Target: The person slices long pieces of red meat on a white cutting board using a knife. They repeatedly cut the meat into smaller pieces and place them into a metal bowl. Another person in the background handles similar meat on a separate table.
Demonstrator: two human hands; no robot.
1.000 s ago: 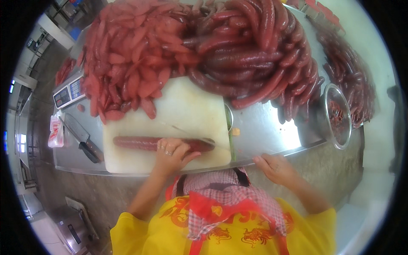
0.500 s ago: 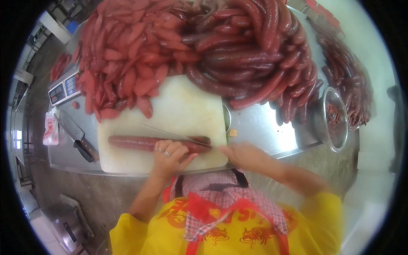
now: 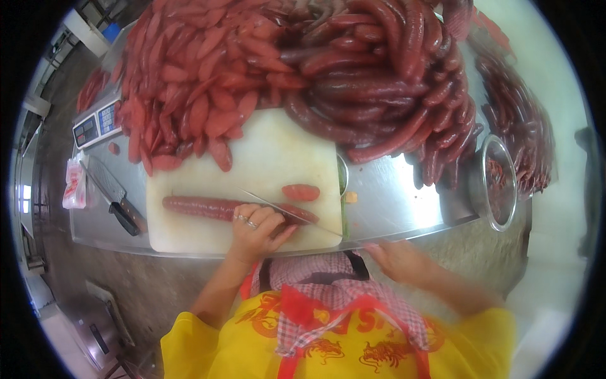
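Note:
On the white cutting board (image 3: 221, 170) lies a long dark-red sausage (image 3: 196, 208). My left hand (image 3: 257, 227), with rings on it, is closed over the sausage toward its right end and presses it down. My right hand (image 3: 394, 260), past the board's front right corner, is closed round the handle of a long thin knife (image 3: 328, 230). Its blade slants across the sausage just right of my left fingers. A cut piece of sausage (image 3: 300, 192) rests on the board beyond the blade. Most of the knife's handle is hidden in my fist.
Sliced sausage (image 3: 189, 76) is heaped at the back left, whole sausages (image 3: 379, 88) at the back right. Knives (image 3: 123, 215), a plastic bag (image 3: 74, 183) and a scale (image 3: 95, 129) are on the left. A metal bowl (image 3: 500, 218) stands right, by more sausages (image 3: 514, 120).
A slice has come off the sausage's right end and now lies behind it. My right hand has drawn back to the right and nearer me with the knife.

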